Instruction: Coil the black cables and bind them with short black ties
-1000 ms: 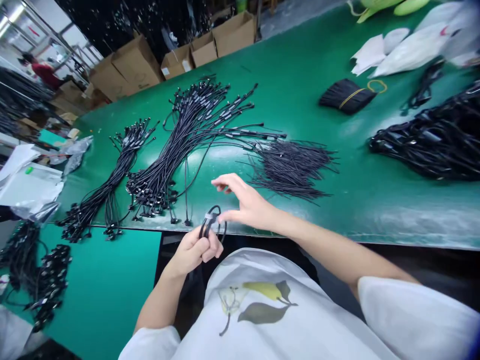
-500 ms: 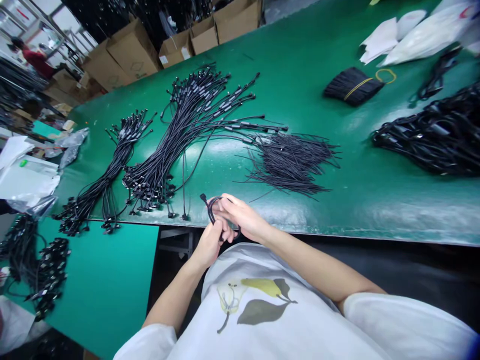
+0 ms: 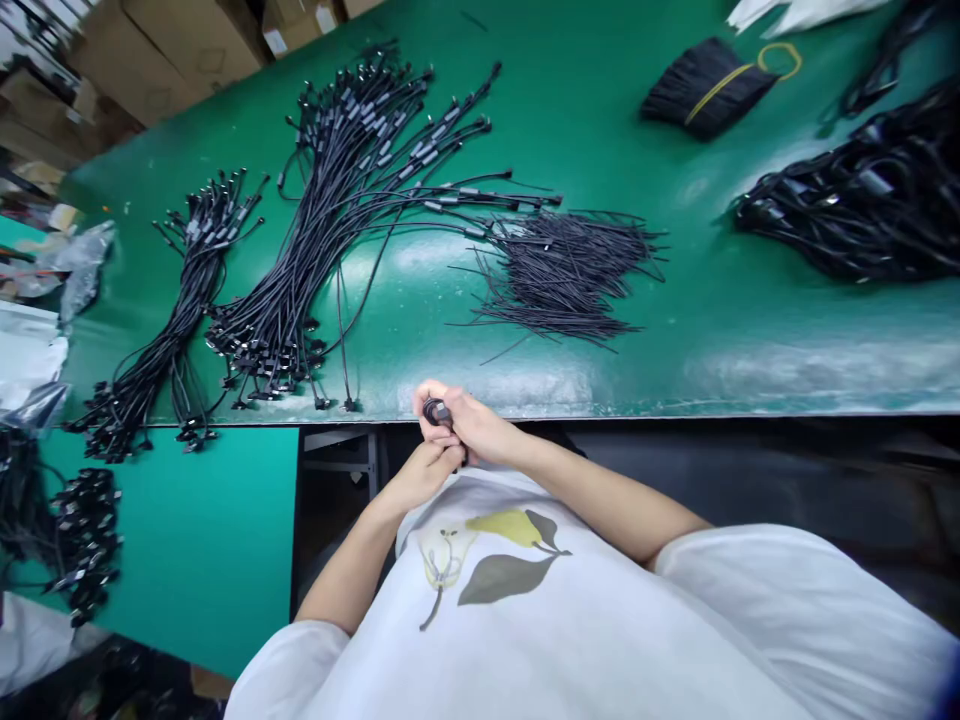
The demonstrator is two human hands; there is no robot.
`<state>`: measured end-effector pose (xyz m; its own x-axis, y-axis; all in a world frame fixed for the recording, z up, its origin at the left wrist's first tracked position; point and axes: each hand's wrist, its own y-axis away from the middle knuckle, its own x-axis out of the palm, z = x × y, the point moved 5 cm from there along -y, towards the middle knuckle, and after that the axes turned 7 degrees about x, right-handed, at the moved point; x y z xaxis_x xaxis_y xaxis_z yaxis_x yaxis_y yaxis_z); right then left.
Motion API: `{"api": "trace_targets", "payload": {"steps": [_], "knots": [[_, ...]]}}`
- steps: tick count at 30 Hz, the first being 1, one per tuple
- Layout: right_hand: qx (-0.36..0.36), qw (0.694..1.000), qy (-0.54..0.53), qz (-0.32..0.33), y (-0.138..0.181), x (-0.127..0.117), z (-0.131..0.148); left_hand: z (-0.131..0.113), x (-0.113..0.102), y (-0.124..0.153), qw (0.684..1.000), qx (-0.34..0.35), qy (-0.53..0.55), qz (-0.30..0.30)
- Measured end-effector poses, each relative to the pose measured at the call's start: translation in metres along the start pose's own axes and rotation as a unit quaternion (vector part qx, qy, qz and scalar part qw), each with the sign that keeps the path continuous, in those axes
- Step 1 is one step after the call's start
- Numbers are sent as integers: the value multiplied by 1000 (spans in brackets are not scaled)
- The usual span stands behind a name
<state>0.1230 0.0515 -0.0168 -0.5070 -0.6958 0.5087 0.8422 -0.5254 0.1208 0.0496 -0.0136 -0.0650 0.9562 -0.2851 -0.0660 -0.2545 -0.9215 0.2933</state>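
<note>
Both hands meet at the table's front edge around a coiled black cable [image 3: 437, 410]. My right hand [image 3: 474, 420] is closed round the coil from above, and a grey-black piece of the cable shows between its fingers. Just below, my left hand [image 3: 433, 470] has its fingers pressed against the lower part of the same cable. Most of the coil is hidden inside the fingers. Ahead lies a loose heap of thin black ties [image 3: 570, 270]. To the left of it spreads a big bundle of black cables [image 3: 322, 220] with connectors at both ends.
A smaller cable bundle [image 3: 187, 300] lies further left on the green table [image 3: 675, 370]. At the right are a banded black bundle [image 3: 705, 90] and a pile of coiled cables [image 3: 862, 210]. Cardboard boxes [image 3: 172, 50] stand behind. A lower green surface [image 3: 217, 540] holds more cables.
The wide cable loop has been drawn into a tighter coil within the hands, and its protruding connector end no longer sticks out. The camera view has tilted downward.
</note>
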Motion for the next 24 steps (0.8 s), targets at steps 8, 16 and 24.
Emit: {"api": "trace_targets", "payload": {"steps": [8, 16, 24], "knots": [[-75, 993, -85, 10, 9, -11, 31, -40, 34, 13, 896, -90, 431, 56], [-114, 978, 131, -116, 15, -30, 45, -44, 29, -9, 908, -108, 401, -54], [-321, 577, 749, -50, 73, -24, 46, -30, 1, -4, 998, -57, 29, 5]]}}
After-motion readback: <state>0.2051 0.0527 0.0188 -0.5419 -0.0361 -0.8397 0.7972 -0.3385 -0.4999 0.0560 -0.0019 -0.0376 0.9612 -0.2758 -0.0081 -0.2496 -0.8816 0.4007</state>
